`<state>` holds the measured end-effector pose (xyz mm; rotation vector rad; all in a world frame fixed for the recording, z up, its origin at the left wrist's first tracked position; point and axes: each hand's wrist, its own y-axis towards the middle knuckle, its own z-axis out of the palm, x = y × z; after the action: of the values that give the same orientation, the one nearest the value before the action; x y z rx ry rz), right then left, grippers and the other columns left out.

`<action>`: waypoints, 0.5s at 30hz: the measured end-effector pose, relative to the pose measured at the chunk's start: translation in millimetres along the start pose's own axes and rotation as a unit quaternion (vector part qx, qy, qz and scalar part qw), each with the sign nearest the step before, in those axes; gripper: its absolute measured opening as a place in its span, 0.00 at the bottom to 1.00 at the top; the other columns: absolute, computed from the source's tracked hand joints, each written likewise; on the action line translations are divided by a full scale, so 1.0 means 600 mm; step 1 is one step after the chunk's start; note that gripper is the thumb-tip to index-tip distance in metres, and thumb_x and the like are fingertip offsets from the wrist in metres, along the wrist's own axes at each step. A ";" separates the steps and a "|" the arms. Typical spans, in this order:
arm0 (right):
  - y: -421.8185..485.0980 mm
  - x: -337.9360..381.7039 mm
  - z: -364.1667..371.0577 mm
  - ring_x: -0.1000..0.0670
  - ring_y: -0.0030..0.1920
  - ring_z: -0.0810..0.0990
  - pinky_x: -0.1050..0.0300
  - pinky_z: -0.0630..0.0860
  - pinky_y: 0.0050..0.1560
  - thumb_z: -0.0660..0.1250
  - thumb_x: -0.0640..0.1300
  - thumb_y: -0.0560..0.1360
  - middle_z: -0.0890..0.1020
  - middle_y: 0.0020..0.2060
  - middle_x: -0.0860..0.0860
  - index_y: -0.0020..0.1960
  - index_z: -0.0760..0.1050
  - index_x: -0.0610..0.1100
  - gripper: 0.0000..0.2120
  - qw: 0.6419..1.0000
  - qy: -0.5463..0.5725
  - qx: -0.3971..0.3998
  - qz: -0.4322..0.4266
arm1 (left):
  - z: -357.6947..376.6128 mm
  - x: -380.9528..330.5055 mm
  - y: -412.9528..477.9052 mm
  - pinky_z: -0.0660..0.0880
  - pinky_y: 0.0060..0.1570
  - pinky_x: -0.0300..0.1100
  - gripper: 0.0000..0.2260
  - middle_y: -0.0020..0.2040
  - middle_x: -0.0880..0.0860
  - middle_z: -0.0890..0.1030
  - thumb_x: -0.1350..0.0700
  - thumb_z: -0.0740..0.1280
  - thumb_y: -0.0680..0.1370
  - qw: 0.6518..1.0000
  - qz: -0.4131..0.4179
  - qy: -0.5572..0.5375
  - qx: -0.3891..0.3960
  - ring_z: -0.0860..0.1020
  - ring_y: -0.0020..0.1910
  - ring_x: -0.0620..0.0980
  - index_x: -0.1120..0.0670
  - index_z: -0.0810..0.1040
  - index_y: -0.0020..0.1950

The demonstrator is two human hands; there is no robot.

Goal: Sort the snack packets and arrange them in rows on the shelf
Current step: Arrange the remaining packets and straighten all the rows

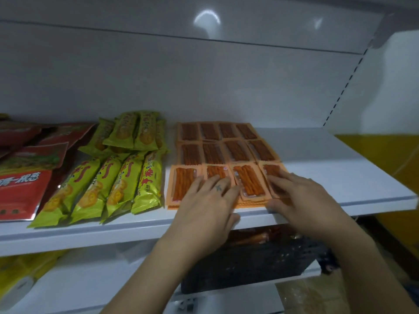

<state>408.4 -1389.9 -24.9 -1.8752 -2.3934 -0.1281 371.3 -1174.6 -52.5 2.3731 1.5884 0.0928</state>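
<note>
Mid-frame, flat orange plastic snack packets are lying in rows on the white metal shelf. The left hand and right hand are pressing the front row, fingers straight, slightly spread.

1. We've got a white shelf here carrying three kinds of packets.
2. Orange packets lie flat in three rows mid-shelf.
3. Green packets just left, red packets far left.

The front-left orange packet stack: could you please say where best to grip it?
Probably pinch the orange stack by its near edge from the shelf front: it lies flat, green packets crowd its left, the left hand covers its right neighbour.
</note>
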 end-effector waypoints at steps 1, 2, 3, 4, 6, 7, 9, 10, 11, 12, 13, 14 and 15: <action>0.000 -0.007 0.004 0.51 0.75 0.60 0.49 0.55 0.76 0.61 0.61 0.78 0.59 0.77 0.55 0.77 0.58 0.57 0.30 1.000 0.002 0.003 -0.004 | 0.003 -0.012 0.012 0.46 0.75 0.51 0.26 0.78 0.50 0.62 0.42 0.58 0.80 1.000 0.006 -0.002 -0.004 0.57 0.77 0.52 0.47 0.60 0.77; -0.001 -0.013 0.007 0.51 0.75 0.60 0.49 0.55 0.75 0.60 0.60 0.79 0.60 0.77 0.55 0.77 0.58 0.57 0.29 1.000 0.005 0.007 -0.011 | 0.006 -0.023 0.024 0.46 0.75 0.51 0.26 0.78 0.50 0.62 0.42 0.59 0.81 1.000 0.010 -0.004 -0.006 0.57 0.77 0.52 0.47 0.60 0.77; 0.000 -0.019 0.010 0.51 0.75 0.60 0.50 0.55 0.75 0.59 0.59 0.80 0.60 0.77 0.55 0.77 0.58 0.58 0.28 1.000 0.009 0.013 -0.018 | 0.008 -0.034 0.035 0.47 0.75 0.52 0.26 0.78 0.50 0.62 0.42 0.59 0.81 1.000 0.012 -0.004 -0.006 0.57 0.77 0.52 0.47 0.60 0.77; 0.002 -0.024 0.013 0.51 0.75 0.60 0.52 0.55 0.75 0.59 0.58 0.80 0.60 0.77 0.55 0.77 0.58 0.58 0.27 0.999 0.014 0.016 -0.024 | 0.009 -0.044 0.046 0.47 0.75 0.52 0.25 0.78 0.51 0.62 0.42 0.59 0.81 1.000 0.014 -0.002 -0.006 0.58 0.77 0.52 0.46 0.60 0.77; 0.005 -0.036 0.017 0.51 0.75 0.60 0.54 0.56 0.74 0.59 0.54 0.81 0.61 0.77 0.55 0.77 0.60 0.57 0.25 0.999 0.020 0.010 -0.036 | 0.012 -0.062 0.066 0.50 0.75 0.52 0.25 0.77 0.51 0.64 0.42 0.59 0.81 1.000 0.011 0.005 -0.005 0.59 0.76 0.52 0.47 0.61 0.76; 0.006 -0.041 0.018 0.51 0.75 0.60 0.55 0.56 0.74 0.59 0.52 0.81 0.61 0.77 0.55 0.77 0.61 0.57 0.24 0.999 0.019 0.005 -0.044 | 0.014 -0.070 0.073 0.51 0.75 0.52 0.25 0.76 0.51 0.65 0.42 0.59 0.81 1.000 0.004 0.009 -0.003 0.60 0.75 0.52 0.48 0.62 0.76; 0.008 -0.051 0.018 0.51 0.75 0.61 0.55 0.58 0.73 0.60 0.49 0.81 0.62 0.77 0.56 0.76 0.62 0.57 0.24 0.998 0.018 -0.005 -0.063 | 0.021 -0.084 0.084 0.54 0.73 0.51 0.26 0.75 0.51 0.66 0.42 0.59 0.81 1.000 -0.019 0.013 0.001 0.61 0.74 0.52 0.49 0.61 0.76; 0.009 -0.056 0.018 0.52 0.74 0.61 0.55 0.59 0.73 0.60 0.48 0.81 0.62 0.76 0.56 0.76 0.63 0.57 0.23 0.997 0.017 -0.009 -0.073 | 0.025 -0.090 0.087 0.54 0.73 0.50 0.27 0.75 0.51 0.66 0.42 0.59 0.81 0.999 -0.029 0.015 0.004 0.61 0.74 0.53 0.50 0.60 0.77; 0.009 -0.061 0.017 0.52 0.74 0.61 0.55 0.59 0.72 0.60 0.48 0.81 0.63 0.76 0.56 0.76 0.63 0.58 0.23 0.996 0.018 -0.011 -0.083 | 0.029 -0.097 0.090 0.55 0.73 0.50 0.27 0.75 0.52 0.66 0.43 0.60 0.81 0.999 -0.036 0.017 0.007 0.61 0.74 0.53 0.50 0.60 0.77; 0.010 -0.065 0.016 0.52 0.74 0.61 0.54 0.60 0.72 0.60 0.47 0.81 0.63 0.76 0.56 0.76 0.63 0.58 0.23 0.995 0.019 -0.013 -0.092 | 0.033 -0.101 0.092 0.55 0.73 0.49 0.26 0.75 0.51 0.66 0.45 0.61 0.80 0.999 -0.040 0.021 0.008 0.61 0.75 0.53 0.50 0.61 0.77; 0.011 -0.070 0.016 0.51 0.74 0.61 0.55 0.60 0.72 0.60 0.47 0.82 0.63 0.76 0.56 0.76 0.63 0.58 0.23 0.994 0.021 -0.014 -0.102 | 0.036 -0.104 0.093 0.56 0.73 0.48 0.25 0.75 0.51 0.66 0.48 0.63 0.80 0.999 -0.041 0.029 0.008 0.61 0.75 0.53 0.50 0.63 0.76; 0.012 -0.074 0.016 0.51 0.74 0.61 0.55 0.60 0.72 0.60 0.47 0.82 0.63 0.76 0.56 0.76 0.63 0.58 0.23 0.993 0.022 -0.013 -0.112 | 0.040 -0.106 0.095 0.56 0.73 0.47 0.24 0.75 0.50 0.66 0.52 0.64 0.79 0.999 -0.041 0.035 0.006 0.61 0.74 0.52 0.49 0.65 0.75; 0.015 -0.078 0.016 0.51 0.74 0.61 0.55 0.60 0.71 0.60 0.47 0.82 0.63 0.76 0.56 0.76 0.63 0.57 0.23 0.992 0.024 -0.011 -0.122 | 0.042 -0.106 0.095 0.56 0.73 0.46 0.24 0.75 0.49 0.67 0.55 0.65 0.79 0.998 -0.043 0.038 0.005 0.61 0.74 0.51 0.49 0.66 0.74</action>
<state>427.8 -1431.6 -40.3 -1.5608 -2.5891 -0.2163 403.0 -1257.8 -54.9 2.3301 1.7274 0.1596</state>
